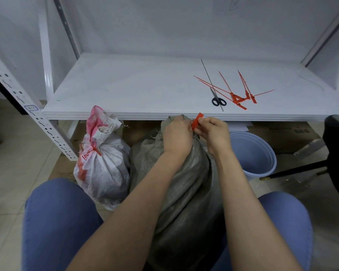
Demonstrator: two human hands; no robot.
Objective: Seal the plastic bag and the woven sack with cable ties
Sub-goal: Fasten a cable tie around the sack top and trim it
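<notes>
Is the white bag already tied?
Yes, a red cable tie cinches the neck of the white bag on the floor.

Both forearms are bare with no sleeves in view, and blue trousers (61, 222) cover the thighs.

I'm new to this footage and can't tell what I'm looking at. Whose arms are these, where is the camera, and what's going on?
The one picture comes from a camera on a person's head, looking down at their own bare arms and knees. The left hand grips the gathered neck of a grey woven sack. The right hand pinches a red cable tie at that neck. Left of it stands a white bag, already tied in red. On the white shelf lie scissors and spare red ties.
</notes>
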